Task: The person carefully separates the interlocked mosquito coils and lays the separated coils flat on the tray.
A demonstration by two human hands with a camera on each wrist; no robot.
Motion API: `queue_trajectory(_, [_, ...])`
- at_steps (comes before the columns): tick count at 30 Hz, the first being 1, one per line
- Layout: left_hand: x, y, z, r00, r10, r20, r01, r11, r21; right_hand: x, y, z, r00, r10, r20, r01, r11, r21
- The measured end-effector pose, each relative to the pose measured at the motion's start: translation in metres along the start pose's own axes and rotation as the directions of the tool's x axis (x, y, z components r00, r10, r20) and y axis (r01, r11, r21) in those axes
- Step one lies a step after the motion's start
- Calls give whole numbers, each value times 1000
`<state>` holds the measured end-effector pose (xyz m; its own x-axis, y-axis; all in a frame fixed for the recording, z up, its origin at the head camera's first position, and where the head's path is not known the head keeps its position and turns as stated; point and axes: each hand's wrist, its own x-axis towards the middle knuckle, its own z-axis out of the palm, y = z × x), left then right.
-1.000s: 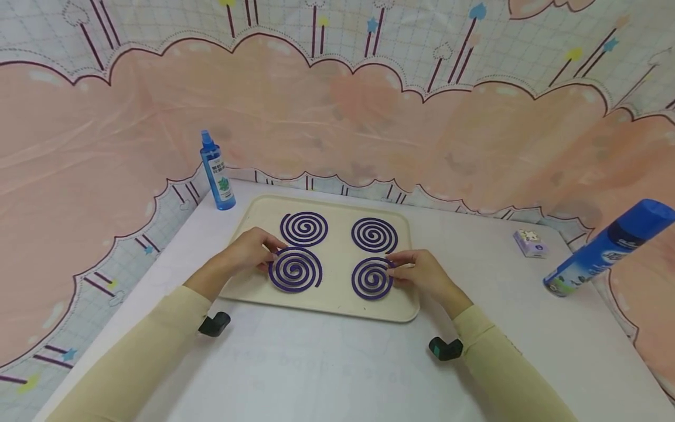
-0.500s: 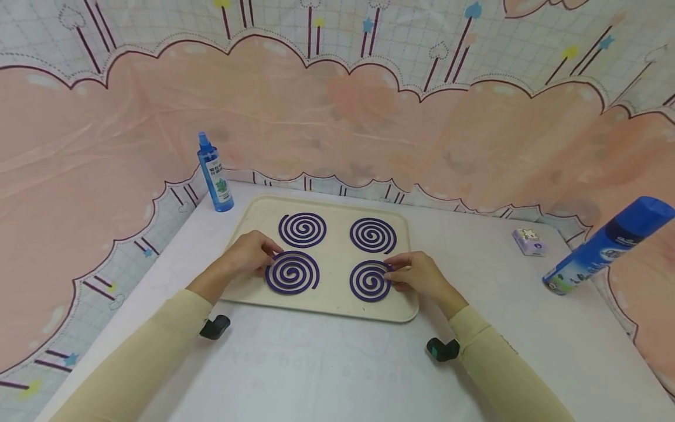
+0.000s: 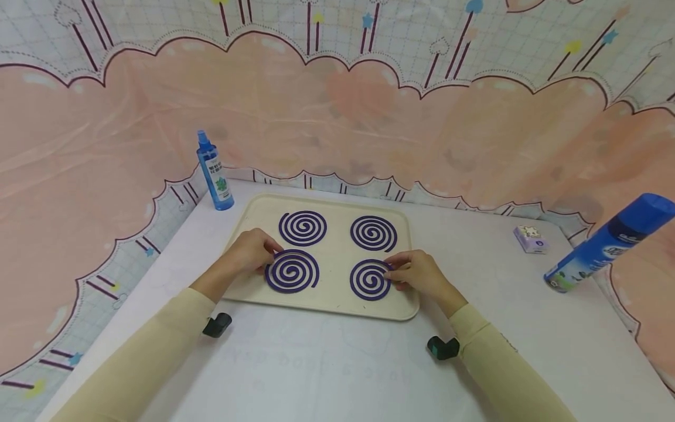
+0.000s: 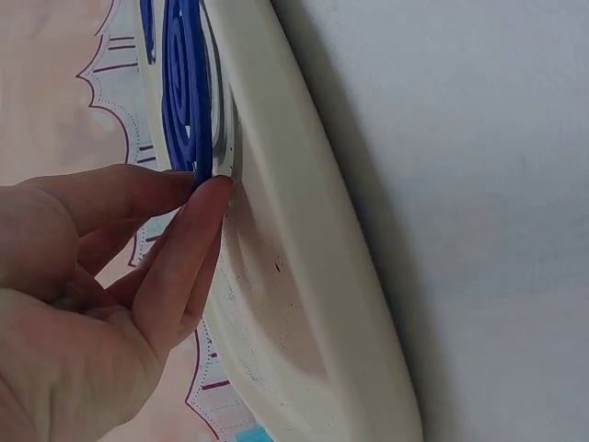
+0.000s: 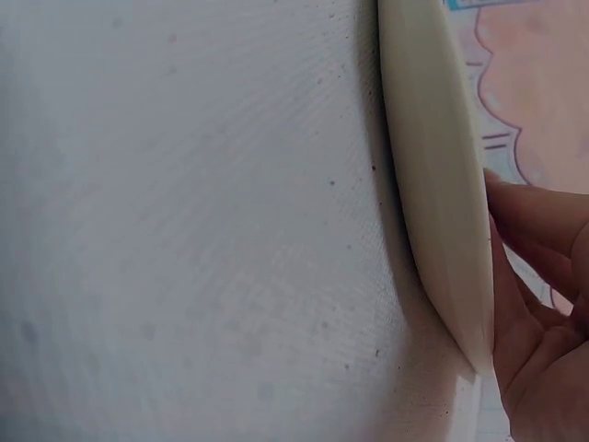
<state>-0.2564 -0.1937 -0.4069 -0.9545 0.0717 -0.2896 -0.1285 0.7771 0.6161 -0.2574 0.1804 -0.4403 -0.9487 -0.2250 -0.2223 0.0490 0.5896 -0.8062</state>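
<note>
A cream tray [image 3: 334,275] on the white table bears several purple-blue mosquito coils in two rows. My left hand [image 3: 249,253] pinches the left edge of the near left mosquito coil [image 3: 292,271]; in the left wrist view, thumb and fingers meet at the rim of this coil [image 4: 184,92]. My right hand [image 3: 419,272] holds the right edge of the near right mosquito coil [image 3: 371,279] between thumb and finger. In the right wrist view the tray wall [image 5: 442,184] hides those fingertips. Behind lie the far left coil [image 3: 303,228] and the far right coil [image 3: 373,233], untouched.
A blue spray bottle [image 3: 215,176] stands behind the tray's left corner. To the right are a small purple box [image 3: 529,240] and a tall blue aerosol can [image 3: 606,246]. A patterned cloth [image 3: 337,129] hangs behind the table [image 3: 316,363].
Both near coils have shifted slightly toward me with my hands, widening the gaps to the far coils. Over the last half second almost nothing has moved.
</note>
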Motion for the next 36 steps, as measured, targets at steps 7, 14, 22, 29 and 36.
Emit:
queue_trajectory(7, [1, -3, 2, 1000, 12, -9, -11, 1000, 24, 0, 1, 1, 1000, -6, 3, 6, 1000, 3])
queue_trajectory(14, [0, -2, 3, 1000, 9, -9, -9, 999, 31, -1, 2, 2, 1000, -5, 3, 5, 1000, 1])
queue_trajectory(22, [1, 4, 3, 1000, 15, 12, -15, 999, 48, -2, 4, -2, 1000, 10, -3, -10, 1000, 24])
queue_trajectory(29, [4, 11, -1, 997, 18, 70, -24, 997, 75, -4, 2, -13, 1000, 23, 11, -24, 999, 41])
queue_trajectory(36, [2, 28, -12, 993, 110, 49, -115, 985, 127, -3, -5, -35, 1000, -15, -3, 15, 999, -38])
